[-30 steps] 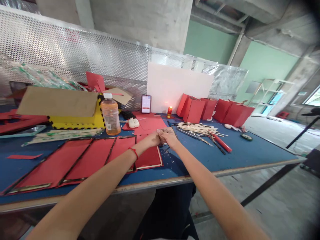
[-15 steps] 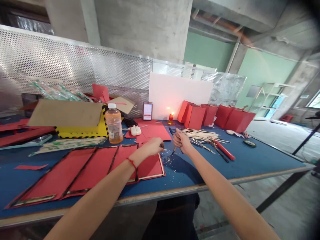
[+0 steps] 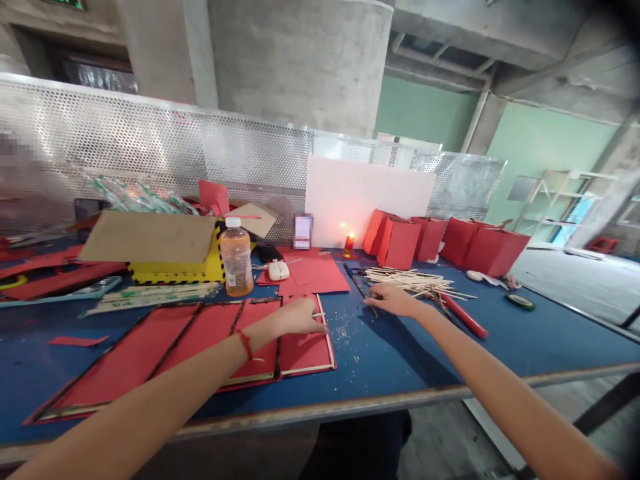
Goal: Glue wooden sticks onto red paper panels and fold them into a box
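Blue-topped workbench (image 3: pixel 385 363) holds a long red card panel (image 3: pixel 305 353) and a pile of wooden sticks (image 3: pixel 407 281). The left hand (image 3: pixel 299 317) rests half-curled on the card, gripping nothing. The right hand (image 3: pixel 393 301) lies open, its fingertips (image 3: pixel 369 301) just beside a thin black tool (image 3: pixel 358 282), not holding it.

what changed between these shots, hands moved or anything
The hands have parted. The right hand moved right, letting go of the thin dark tool, which now lies on the blue mat by its fingertips. The left hand moved down onto the red panel. The bottle and candle stayed put.
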The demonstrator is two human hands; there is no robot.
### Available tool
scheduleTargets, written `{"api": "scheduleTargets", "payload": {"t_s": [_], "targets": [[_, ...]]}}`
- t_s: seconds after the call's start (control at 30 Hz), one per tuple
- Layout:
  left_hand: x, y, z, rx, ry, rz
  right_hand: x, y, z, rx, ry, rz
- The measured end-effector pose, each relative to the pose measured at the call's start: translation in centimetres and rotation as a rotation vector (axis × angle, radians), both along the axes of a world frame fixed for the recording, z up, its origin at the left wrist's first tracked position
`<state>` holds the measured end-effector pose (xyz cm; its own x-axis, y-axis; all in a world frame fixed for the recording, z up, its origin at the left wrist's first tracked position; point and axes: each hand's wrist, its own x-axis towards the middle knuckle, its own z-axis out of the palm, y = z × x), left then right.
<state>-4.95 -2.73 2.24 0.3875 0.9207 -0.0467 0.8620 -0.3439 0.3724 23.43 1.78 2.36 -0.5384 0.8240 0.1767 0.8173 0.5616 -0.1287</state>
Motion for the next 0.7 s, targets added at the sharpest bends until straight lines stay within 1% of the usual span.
{"api": "scheduleTargets", "payload": {"t_s": [0.03, 0.1, 0.13, 0.2, 0.23, 0.3, 0.37, 0.4, 0.47, 0.5, 0.57, 0.6, 0.63, 0.7], "targets": [[0.3, 0.1, -0.2, -0.039, -0.052, 0.009, 0.0, 0.1, -0.4, 0.047, -0.104, -0.023], [1.4, 0.1, -0.5, -0.124, -0.147, 0.022, -0.3, 0.3, -0.8, 0.196, -0.234, -0.079], [2.1, 0.1, -0.7, -0.167, -0.187, 0.018, -0.5, 0.4, -0.8, 0.266, -0.268, -0.099], [3.4, 0.0, -1.1, -0.239, -0.291, -0.047, -1.2, 0.2, -0.4, 0.344, -0.287, -0.11], [4.0, -0.1, -1.4, -0.256, -0.349, -0.092, -1.7, -0.1, 0.0, 0.353, -0.281, -0.101], [4.7, -0.3, -1.7, -0.293, -0.392, -0.184, -2.8, -0.8, 0.9, 0.329, -0.251, -0.086], [4.5, -0.5, -1.6, -0.308, -0.375, -0.251, -3.9, -1.6, 1.5, 0.239, -0.214, -0.076], [4.1, -0.5, -1.4, -0.297, -0.362, -0.247, -4.5, -2.0, 1.5, 0.176, -0.193, -0.068], [2.7, -0.5, -1.0, -0.219, -0.322, -0.175, -5.6, -2.7, 1.1, 0.059, -0.158, -0.051], [1.8, -0.5, -0.8, -0.127, -0.294, -0.131, -6.2, -2.9, 0.7, 0.019, -0.151, -0.045], [0.0, -0.3, -0.7, 0.11, -0.163, -0.081, -7.1, -3.3, -0.1, -0.013, -0.158, -0.05], [-0.8, -0.3, -0.7, 0.213, -0.103, -0.068, -7.4, -3.4, -0.5, -0.013, -0.167, -0.06], [-1.5, -0.4, -0.9, 0.272, -0.049, -0.073, -7.7, -3.5, -0.7, -0.01, -0.173, -0.074], [-2.6, -0.6, -1.4, 0.315, 0.039, -0.116, -7.9, -3.7, -0.9, -0.023, -0.165, -0.097]]}}
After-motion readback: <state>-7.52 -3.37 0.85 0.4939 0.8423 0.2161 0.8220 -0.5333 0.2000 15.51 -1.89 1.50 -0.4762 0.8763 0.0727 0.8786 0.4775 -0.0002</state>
